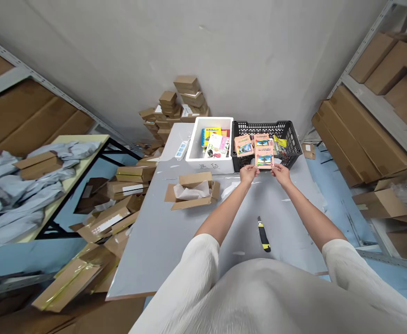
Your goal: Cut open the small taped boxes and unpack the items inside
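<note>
The person stands at a grey table (175, 246) and holds one pink pack (264, 160), with a tree picture on it, at the near edge of the black crate (294, 147). The left hand (249, 173) pinches the lower left corner between thumb and fingers, and the right hand (281, 173) pinches the lower right corner in the same way; probably this two-sided grip keeps the pack flat and leaves its printed front uncovered. Similar pink packs (244, 145) lie in the crate, face up, perhaps so that the covers can be compared easily. Just beside the crate, at its left, stands a white box (208, 166) with handwriting on the front wall, and inside it lie colourful books (217, 146); the two containers seem to be put side by side so that both are within reach. Nearer to the person, an open carton (191, 203) has its flaps spread outward, and white wrapping (192, 191) lies inside, likely as padding. A yellow-and-black cutter (263, 235) rests on the table between the forearms, touched by neither hand, apparently laid there to leave both hands free.
</note>
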A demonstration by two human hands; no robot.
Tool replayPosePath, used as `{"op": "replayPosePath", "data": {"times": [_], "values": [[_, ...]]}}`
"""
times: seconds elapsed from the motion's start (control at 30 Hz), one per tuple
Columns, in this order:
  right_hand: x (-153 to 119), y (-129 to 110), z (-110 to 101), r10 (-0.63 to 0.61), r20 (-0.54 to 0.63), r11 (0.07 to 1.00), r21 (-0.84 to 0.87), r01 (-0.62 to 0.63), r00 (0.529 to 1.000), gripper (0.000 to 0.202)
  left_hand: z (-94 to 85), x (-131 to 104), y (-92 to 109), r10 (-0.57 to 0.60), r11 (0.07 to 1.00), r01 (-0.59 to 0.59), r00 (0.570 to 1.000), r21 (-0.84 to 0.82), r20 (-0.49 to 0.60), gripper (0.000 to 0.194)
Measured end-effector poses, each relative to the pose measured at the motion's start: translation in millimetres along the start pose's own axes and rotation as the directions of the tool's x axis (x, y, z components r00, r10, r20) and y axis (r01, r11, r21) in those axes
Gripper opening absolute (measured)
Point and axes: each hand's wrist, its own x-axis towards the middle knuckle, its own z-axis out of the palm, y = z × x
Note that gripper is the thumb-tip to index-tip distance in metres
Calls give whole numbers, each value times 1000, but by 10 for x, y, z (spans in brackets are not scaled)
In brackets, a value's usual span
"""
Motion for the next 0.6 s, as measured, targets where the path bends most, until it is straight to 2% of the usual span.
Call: {"op": "replayPosePath", "data": {"times": [0.2, 0.3, 0.37, 0.47, 0.53, 0.6], "values": [[513, -11, 117, 73, -41, 996, 54, -71, 996, 34, 178, 436, 83, -3, 1000, 2, 1000, -31, -29, 12], [635, 18, 168, 85, -48, 993, 86, -81, 995, 42, 122, 572, 71, 56, 994, -49, 996, 101, -66, 14], [645, 55, 195, 29, -61, 999, 46, -27, 998, 44, 26, 641, 62, 165, 958, -141, 983, 248, -78, 16], [588, 105, 231, -119, -30, 988, -106, 115, 992, 32, -139, 729, 73, 310, 879, -265, 949, 397, -52, 21], [544, 111, 261, -195, 47, 959, -203, 200, 980, 24, -218, 778, 95, 341, 850, -295, 939, 437, -30, 26], [525, 89, 299, -229, 114, 933, -258, 252, 967, 24, -261, 813, 118, 351, 834, -307, 936, 458, -13, 30]]}}
